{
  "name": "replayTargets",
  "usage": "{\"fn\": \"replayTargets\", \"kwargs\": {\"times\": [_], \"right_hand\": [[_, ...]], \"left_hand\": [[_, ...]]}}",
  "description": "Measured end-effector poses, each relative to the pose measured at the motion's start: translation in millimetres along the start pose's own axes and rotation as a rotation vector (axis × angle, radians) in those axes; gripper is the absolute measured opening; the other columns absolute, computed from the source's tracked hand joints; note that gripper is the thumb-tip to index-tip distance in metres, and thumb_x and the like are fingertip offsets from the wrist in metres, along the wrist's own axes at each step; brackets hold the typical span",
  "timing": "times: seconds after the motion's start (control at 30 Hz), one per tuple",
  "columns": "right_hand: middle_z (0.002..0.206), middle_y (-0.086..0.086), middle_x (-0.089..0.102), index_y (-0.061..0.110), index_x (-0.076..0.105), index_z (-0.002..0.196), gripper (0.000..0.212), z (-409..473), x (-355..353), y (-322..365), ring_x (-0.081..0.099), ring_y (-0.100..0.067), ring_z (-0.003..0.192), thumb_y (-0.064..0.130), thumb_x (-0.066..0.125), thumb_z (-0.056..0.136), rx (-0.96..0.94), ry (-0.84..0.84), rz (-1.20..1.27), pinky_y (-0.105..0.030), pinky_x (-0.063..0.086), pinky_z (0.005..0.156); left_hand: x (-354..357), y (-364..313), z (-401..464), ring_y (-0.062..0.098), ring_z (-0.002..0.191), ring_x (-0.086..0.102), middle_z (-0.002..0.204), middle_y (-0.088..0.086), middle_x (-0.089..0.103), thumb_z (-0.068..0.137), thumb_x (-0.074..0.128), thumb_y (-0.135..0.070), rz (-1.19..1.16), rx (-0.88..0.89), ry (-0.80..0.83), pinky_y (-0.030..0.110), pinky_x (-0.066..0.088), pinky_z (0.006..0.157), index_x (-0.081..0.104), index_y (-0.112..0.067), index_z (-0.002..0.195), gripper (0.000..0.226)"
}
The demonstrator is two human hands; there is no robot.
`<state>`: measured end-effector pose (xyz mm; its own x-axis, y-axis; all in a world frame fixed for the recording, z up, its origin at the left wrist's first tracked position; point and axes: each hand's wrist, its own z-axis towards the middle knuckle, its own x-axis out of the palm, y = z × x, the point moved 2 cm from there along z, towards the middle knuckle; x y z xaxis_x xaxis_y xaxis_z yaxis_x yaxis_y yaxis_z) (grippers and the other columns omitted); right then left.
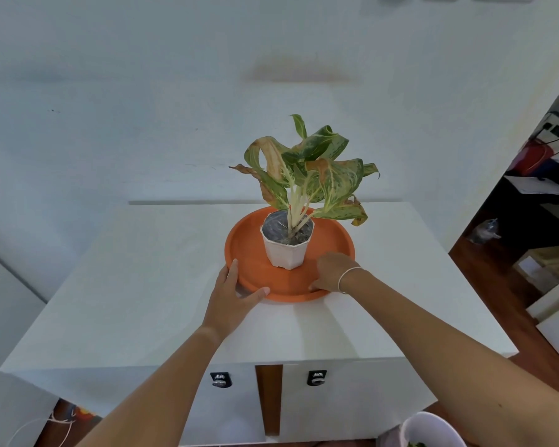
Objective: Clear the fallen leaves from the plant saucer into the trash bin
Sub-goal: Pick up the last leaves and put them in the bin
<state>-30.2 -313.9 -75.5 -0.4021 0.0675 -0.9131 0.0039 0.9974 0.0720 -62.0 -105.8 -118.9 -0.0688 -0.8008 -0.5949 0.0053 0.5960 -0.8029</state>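
The orange plant saucer (255,279) sits on the white surface (142,285) and carries a white pot (286,250) at its centre. The left hand (231,295) grips the saucer rim at 7 o'clock, thumb over the edge. The right hand (331,272) rests inside the saucer at 4 o'clock, fingers hidden, so its grasp cannot be determined; the trash bin (433,429) stands on the floor at 5 o'clock.
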Motion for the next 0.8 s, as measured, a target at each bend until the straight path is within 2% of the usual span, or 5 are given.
{"fn": "replayTargets", "kwargs": {"times": [0.23,0.5,0.57,0.67,0.8], "right_hand": [[0.117,-0.013,0.064,0.004,0.060,0.117,0.029,3,-5,6,0.061,-0.030,0.108,0.015,0.056,0.090,0.061,-0.033,0.014,-0.032,0.045,0.079],[0.133,-0.017,0.052,0.000,0.045,0.133,0.040,-4,-11,3,0.052,-0.027,0.116,0.020,0.039,0.100,0.039,0.048,0.155,-0.030,0.040,0.097],[0.120,-0.018,0.053,0.000,0.051,0.125,0.033,-9,-26,-2,0.048,-0.022,0.100,0.016,0.039,0.099,0.038,0.033,0.295,-0.022,0.043,0.081],[0.073,-0.005,0.046,0.018,0.045,0.066,0.033,-17,-41,-12,0.040,-0.015,0.065,0.000,0.043,0.094,0.014,-0.058,0.539,-0.014,0.027,0.056],[0.068,0.000,0.042,0.017,0.058,0.075,0.035,-1,-31,-42,0.035,-0.012,0.057,0.002,0.032,0.093,0.212,-0.112,0.909,-0.023,0.031,0.052]], "left_hand": [[0,-1,0,0.021,0.141,0.025,0.156,0.001,0.019,0.079,0.065,-0.047,0.015,-0.004,0.002,0.033,0.031,0.111,0.010,-0.020,0.149,0.093],[0,-1,0,0.022,0.141,0.027,0.155,0.003,0.021,0.079,0.065,-0.047,0.026,-0.006,0.004,0.034,0.032,0.110,0.010,-0.019,0.149,0.093],[-1,-1,0,0.022,0.141,0.026,0.155,0.003,0.021,0.080,0.065,-0.046,0.019,-0.007,0.005,0.034,0.032,0.111,0.010,-0.019,0.149,0.092],[0,-2,0,0.022,0.141,0.026,0.155,0.003,0.021,0.080,0.065,-0.045,0.015,-0.008,0.005,0.034,0.032,0.111,0.010,-0.019,0.149,0.092],[0,-3,-1,0.022,0.141,0.026,0.155,0.003,0.021,0.080,0.065,-0.045,0.012,-0.005,0.008,0.035,0.031,0.111,0.010,-0.019,0.149,0.092]]}}
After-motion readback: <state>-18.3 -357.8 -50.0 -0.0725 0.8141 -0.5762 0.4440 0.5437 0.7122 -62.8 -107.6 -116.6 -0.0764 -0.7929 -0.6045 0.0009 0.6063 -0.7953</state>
